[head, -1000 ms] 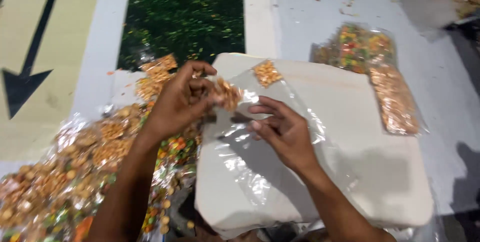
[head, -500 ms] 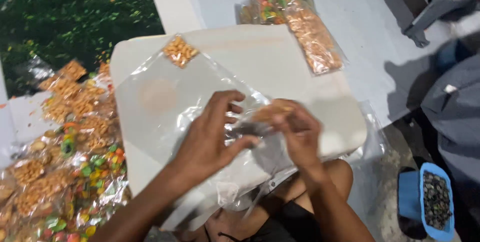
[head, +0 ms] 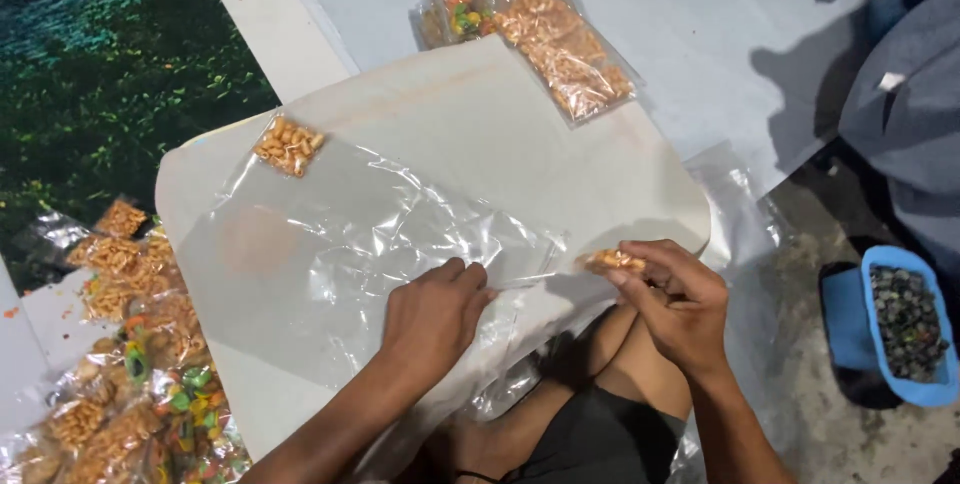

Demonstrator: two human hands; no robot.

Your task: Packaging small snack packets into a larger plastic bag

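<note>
At far left, a heap of filled snack packets (head: 120, 384), brown and multicoloured, lay on the pale floor beside a dark green mat (head: 100, 64). A white board (head: 480, 114) rested across the person's lap. One small sealed packet of brown snacks (head: 288, 146) sat on the board's upper left part, at the corner of a clear plastic sheet (head: 340, 244) spread over the board.

The left hand (head: 432, 316) lay flat on the near edge of that sheet, fingers curled down and pressing, gripping nothing. Just to its right, the right hand (head: 680, 299) pinched a small brown snack packet (head: 612, 262) between thumb and fingertips, at the sheet's right-hand edge; whether packet and sheet were joined could not be told.

Farther right, two long filled bags (head: 530, 14) lay past the board's top edge. A blue scoop of dark pieces (head: 905, 322) stood on the ground at far right, below grey cloth (head: 910, 94).

Assessment: the work appeared to be handling the packet at the film's edge. Done well, the left hand would keep the film taut and flat, and the right would grip by the packet's seam, not its contents.
</note>
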